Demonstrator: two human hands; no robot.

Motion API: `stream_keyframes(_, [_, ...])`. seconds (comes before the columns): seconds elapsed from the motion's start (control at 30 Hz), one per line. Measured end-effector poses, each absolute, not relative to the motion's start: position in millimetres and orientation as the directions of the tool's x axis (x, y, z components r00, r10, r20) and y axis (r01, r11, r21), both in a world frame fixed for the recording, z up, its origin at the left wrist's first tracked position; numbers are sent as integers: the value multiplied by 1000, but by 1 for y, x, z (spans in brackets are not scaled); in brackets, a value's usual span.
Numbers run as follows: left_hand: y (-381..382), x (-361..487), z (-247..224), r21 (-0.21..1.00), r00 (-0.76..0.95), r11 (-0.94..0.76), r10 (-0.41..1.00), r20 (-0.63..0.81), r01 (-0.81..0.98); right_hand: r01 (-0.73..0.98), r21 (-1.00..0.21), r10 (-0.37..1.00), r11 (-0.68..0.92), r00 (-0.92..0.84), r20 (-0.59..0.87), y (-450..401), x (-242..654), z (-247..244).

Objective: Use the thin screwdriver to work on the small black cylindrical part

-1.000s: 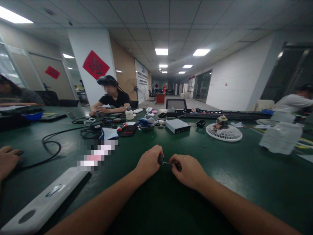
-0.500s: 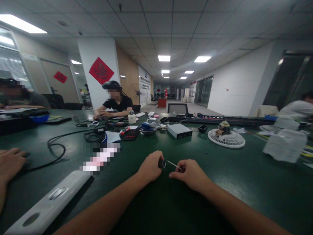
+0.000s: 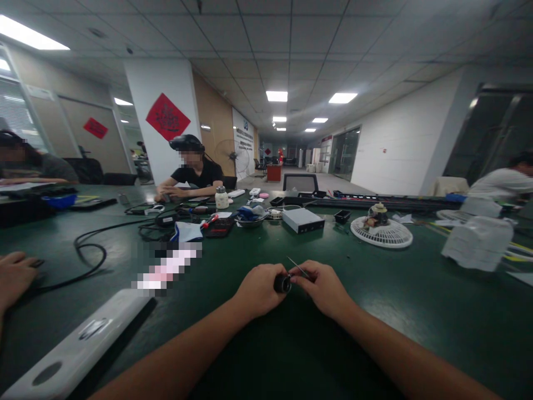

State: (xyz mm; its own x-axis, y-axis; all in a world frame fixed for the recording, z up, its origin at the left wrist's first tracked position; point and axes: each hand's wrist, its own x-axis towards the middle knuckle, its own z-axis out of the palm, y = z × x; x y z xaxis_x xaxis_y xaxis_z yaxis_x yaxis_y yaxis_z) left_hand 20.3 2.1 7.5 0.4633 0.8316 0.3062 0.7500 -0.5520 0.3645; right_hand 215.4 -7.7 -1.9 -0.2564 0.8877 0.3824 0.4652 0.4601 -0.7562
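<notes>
Low over the table's near middle, my left hand (image 3: pixel 260 290) is closed around a small black cylindrical part (image 3: pixel 283 283), its round, hollow-looking end facing me. My right hand (image 3: pixel 322 286) pinches a thin metal rod (image 3: pixel 296 265), perhaps a tweezer or a slim driver; its exact kind is too small to tell. The rod points up and to the left, past the cylinder. The fingertips of my right hand are at the cylinder's rim, apparently touching it. What else those fingers may hold is hidden.
A long white plastic casing (image 3: pixel 83 344) lies at left, near another person's hand (image 3: pixel 16 278). Farther back are a black cable (image 3: pixel 104 225), a silver disc drive (image 3: pixel 303 220), a white fan grille with motor (image 3: pixel 381 230) and a white plastic cover (image 3: pixel 478 244). A co-worker (image 3: pixel 195 172) sits across the table (image 3: pixel 233 255).
My right hand has moved left and up to the black cylinder, and the rod has tilted more upright. The cylinder's open end has turned more toward me. The view has shifted slightly.
</notes>
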Motion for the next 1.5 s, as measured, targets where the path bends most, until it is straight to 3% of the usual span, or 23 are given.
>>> stream_keyframes(0.13, [4,18,9,377,453,-544,837,307,749,500,-755,905,425,-240,350,-9,216,0])
stream_keyframes(0.47, [3,22,11,288,631,-699,715,301,655,556,-740,926,378,-213,313,-8,211,-7])
stream_keyframes(0.73, [6,20,10,314,498,-583,809,312,750,459,-802,924,381,-222,312,-9,213,-6])
stream_keyframes(1.0, [15,13,8,430,315,-422,900,300,798,553,-675,872,489,-312,376,-19,214,3])
stream_keyframes(1.3, [16,16,2,331,484,-572,817,315,750,618,-627,879,475,-308,363,-22,210,3])
stream_keyframes(1.5, [16,16,5,307,479,-562,822,308,768,635,-597,871,490,-323,371,-25,209,7])
